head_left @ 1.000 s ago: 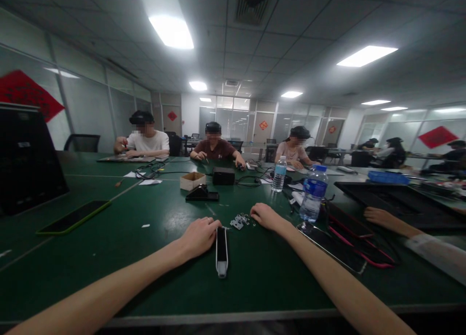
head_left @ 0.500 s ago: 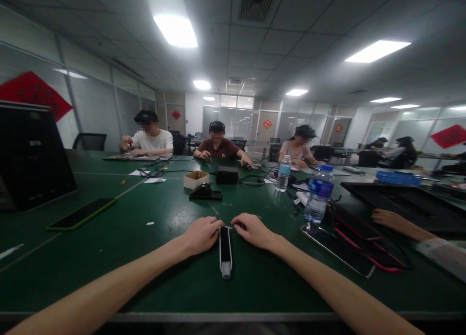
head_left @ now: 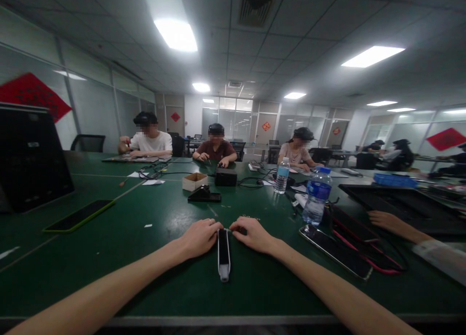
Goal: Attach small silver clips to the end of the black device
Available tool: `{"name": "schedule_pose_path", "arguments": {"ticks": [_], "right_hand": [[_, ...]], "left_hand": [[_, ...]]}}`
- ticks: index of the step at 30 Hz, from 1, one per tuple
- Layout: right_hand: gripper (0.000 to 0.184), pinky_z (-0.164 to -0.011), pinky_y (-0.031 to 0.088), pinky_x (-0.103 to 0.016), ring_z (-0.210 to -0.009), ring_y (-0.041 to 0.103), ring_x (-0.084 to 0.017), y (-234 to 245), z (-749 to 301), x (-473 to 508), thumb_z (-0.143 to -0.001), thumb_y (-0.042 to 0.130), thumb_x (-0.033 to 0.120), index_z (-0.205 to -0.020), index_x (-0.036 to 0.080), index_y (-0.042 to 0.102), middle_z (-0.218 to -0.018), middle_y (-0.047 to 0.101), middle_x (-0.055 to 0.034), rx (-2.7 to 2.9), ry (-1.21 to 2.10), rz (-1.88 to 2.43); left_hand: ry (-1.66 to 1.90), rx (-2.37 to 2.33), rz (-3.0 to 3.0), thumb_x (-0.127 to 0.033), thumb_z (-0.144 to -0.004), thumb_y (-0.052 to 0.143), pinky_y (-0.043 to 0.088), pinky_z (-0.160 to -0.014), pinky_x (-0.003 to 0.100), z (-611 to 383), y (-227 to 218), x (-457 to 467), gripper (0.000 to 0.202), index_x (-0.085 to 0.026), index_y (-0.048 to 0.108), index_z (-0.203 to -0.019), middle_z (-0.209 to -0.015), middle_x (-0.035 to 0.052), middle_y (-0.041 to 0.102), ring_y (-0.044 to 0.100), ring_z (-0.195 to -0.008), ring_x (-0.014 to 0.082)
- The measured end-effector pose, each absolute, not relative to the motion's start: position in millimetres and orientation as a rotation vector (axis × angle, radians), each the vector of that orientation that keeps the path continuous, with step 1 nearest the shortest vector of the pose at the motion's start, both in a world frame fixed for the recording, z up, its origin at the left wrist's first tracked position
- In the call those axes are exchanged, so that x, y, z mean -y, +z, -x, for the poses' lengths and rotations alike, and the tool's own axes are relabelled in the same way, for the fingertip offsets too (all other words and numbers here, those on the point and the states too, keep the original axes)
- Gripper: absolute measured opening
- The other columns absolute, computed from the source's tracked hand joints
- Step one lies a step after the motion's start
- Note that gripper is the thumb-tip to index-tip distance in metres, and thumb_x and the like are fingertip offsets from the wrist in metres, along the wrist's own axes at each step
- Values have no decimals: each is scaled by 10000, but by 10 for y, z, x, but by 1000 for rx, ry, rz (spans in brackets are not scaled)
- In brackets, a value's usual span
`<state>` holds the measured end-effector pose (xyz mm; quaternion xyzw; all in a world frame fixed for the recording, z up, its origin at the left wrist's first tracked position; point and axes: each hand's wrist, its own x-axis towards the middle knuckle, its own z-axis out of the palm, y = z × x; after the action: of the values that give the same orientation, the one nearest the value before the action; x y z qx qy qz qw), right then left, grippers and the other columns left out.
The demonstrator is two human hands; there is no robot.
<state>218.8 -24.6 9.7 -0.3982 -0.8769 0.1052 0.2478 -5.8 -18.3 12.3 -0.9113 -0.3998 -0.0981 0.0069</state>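
A long, narrow device (head_left: 224,255) with pale sides, a black middle strip and a grey near end lies on the green table, pointing toward me. At its far left corner, my left hand (head_left: 200,238) is closed, thumb and forefinger pinched against it. My right hand (head_left: 253,234) curls just beyond the far right corner, thumb and forefinger pressed together. Something small and thin shows between the two hands' fingertips, too small to name. Both forearms rest low over the table's near edge.
Ahead stand an open cardboard box (head_left: 195,181), a black stand-like object (head_left: 204,194) and a black box (head_left: 225,176). To the right are two water bottles (head_left: 316,196), a phone (head_left: 335,252) and a co-worker's hand (head_left: 391,223). A green-edged phone (head_left: 80,215) lies left.
My right fingers have curled down slightly, closer to the device's far end. The device stays put on the table. Across the table, a person in a brown shirt has drawn one arm inward.
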Motion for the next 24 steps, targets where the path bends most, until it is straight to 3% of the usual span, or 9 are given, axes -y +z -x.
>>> {"name": "schedule_pose_path", "arguments": {"ticks": [17, 21, 24], "right_hand": [[172, -856, 497, -331, -947, 595, -195, 71, -2116, 239, -877, 612, 192, -1045, 186, 643, -1022, 656, -68, 2389, 291, 996], [256, -897, 472, -345, -1004, 576, -211, 115, -2235, 157, -853, 652, 253, -1099, 183, 631, -1078, 641, -83, 2445, 170, 964], [211, -922, 447, -367, -1019, 562, -218, 139, -2474, -1, -902, 563, 257, -1084, 180, 639, -1073, 641, -90, 2410, 17, 1064]], "left_hand": [[-302, 1259, 2857, -170, -911, 427, 472, -817, 316, 51, 157, 208, 281, -231, 572, -1144, -1055, 60, 626, 597, -959, 206], [-281, 1291, 2853, -174, -905, 443, 472, -821, 316, 44, 186, 228, 281, -236, 578, -1143, -1062, 59, 630, 599, -959, 207], [-273, 1300, 2873, -165, -900, 449, 473, -827, 319, 45, 208, 241, 297, -237, 576, -1158, -1065, 59, 630, 602, -960, 207]]}}
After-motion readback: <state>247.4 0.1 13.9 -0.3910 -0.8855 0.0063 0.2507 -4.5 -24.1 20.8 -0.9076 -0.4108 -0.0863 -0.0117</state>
